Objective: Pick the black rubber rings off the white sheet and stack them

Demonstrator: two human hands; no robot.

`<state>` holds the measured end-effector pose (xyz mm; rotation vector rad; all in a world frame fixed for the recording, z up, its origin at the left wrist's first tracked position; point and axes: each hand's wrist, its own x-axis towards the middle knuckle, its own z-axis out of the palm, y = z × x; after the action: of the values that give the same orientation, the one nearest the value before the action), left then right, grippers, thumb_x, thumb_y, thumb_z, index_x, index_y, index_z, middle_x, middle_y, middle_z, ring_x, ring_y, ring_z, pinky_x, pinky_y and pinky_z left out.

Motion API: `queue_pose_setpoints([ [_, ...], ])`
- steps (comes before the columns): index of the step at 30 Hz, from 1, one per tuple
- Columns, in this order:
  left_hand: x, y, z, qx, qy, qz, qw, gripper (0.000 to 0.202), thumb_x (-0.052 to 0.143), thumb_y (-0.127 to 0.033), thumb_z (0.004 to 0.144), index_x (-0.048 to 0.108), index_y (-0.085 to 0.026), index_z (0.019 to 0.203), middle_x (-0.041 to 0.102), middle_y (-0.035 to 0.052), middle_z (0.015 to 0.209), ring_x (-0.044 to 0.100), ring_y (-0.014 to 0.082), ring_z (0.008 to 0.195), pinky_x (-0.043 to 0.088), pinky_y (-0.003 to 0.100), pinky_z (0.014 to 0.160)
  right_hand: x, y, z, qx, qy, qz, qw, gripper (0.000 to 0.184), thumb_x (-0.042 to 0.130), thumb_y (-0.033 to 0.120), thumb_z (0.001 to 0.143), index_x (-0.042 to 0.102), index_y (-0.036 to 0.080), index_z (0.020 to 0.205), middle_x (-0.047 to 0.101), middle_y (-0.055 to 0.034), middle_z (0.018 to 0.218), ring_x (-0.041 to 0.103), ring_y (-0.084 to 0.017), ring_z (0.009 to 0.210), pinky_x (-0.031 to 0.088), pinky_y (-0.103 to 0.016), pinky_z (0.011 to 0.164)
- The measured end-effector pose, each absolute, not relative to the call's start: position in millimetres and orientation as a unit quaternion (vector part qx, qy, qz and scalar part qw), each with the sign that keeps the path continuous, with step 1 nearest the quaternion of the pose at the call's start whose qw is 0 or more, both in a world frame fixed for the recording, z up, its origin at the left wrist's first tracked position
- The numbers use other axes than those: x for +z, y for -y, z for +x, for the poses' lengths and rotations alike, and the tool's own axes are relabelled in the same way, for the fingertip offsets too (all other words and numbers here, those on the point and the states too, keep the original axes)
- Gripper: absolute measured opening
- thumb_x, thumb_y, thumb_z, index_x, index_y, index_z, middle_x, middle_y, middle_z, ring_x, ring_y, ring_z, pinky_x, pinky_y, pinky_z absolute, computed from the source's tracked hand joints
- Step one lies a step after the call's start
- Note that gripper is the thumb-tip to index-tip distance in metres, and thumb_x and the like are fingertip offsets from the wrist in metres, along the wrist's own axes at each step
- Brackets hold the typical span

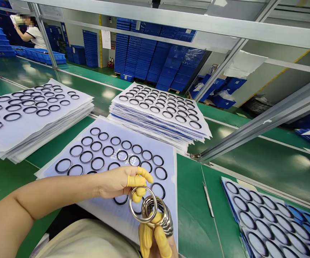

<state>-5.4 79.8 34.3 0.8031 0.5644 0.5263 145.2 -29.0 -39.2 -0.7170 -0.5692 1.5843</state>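
My left hand [129, 182], with yellow finger cots, reaches in from the left. Its curled fingers meet the upper rim of a shiny metal ring [130, 208]; the exact grip is partly hidden. Below and to the right, my right hand [156, 234], also in yellow finger cots, is closed around a stack of metal rings [168, 223]. The single ring overlaps the front of that stack. Beneath both hands lies a pale bluish sheet [168, 148] with rows of dark-rimmed rings [97, 163] laid flat; my left arm and hand cover some of them.
Layered sheet stacks bearing rings stand at left [50, 129] and behind [155, 125]. More rings lie on a sheet pile [251, 234] at right. A thin pen-like tool [208, 200] rests on the green table [192, 222]. A metal frame post [251, 125] slants across the right; a person [35, 34] is far left.
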Motion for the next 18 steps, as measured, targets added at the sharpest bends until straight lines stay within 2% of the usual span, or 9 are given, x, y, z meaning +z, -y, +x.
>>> queue_pose_setpoints([
  [6,20,-74,-5,0.266,-0.293,0.499,0.771,0.039,0.064,-0.048,0.08,0.052,-0.015,0.097,0.052,-0.006,0.058,0.046,0.0074,0.051,0.035,0.021,0.051,-38,31,139,0.711,0.268,-0.354,0.546,0.044,0.077,0.052,0.068,0.065,0.02,0.096,0.058,0.0028,0.046,0.047,-0.01,0.038,0.036,-0.02,0.037],
  [10,16,-64,-3,0.297,-0.318,0.584,0.686,0.028,0.05,-0.044,0.09,0.051,-0.017,0.099,0.049,-0.0052,0.064,0.047,0.0093,0.057,0.039,0.022,0.056,-39,29,137,0.722,0.31,-0.361,0.502,0.053,0.075,0.062,0.062,0.067,0.019,0.092,0.063,-0.0005,0.048,0.047,-0.011,0.037,0.034,-0.021,0.036],
  [12,16,-59,-3,0.302,-0.343,0.659,0.598,0.023,0.043,-0.037,0.093,0.052,-0.018,0.101,0.053,-0.0029,0.069,0.05,0.0112,0.062,0.042,0.024,0.062,-42,28,136,0.729,0.323,-0.353,0.489,0.053,0.075,0.063,0.062,0.066,0.02,0.091,0.061,0.0012,0.047,0.049,-0.01,0.037,0.033,-0.02,0.036],
  [15,15,-53,-3,0.303,-0.358,0.752,0.463,0.019,0.039,-0.029,0.095,0.054,-0.018,0.102,0.061,0.0021,0.083,0.056,0.0141,0.076,0.045,0.028,0.074,-46,28,136,0.734,0.345,-0.32,0.489,0.045,0.072,0.06,0.069,0.062,0.02,0.088,0.055,0.0055,0.041,0.045,-0.007,0.033,0.031,-0.018,0.036],
  [18,9,-52,-2,0.333,-0.341,0.78,0.405,0.02,0.04,-0.027,0.095,0.054,-0.018,0.104,0.063,0.0051,0.094,0.058,0.0156,0.086,0.045,0.028,0.082,-46,29,137,0.736,0.343,-0.297,0.502,0.039,0.071,0.055,0.073,0.062,0.02,0.088,0.056,0.0065,0.042,0.044,-0.005,0.032,0.029,-0.016,0.037],
])
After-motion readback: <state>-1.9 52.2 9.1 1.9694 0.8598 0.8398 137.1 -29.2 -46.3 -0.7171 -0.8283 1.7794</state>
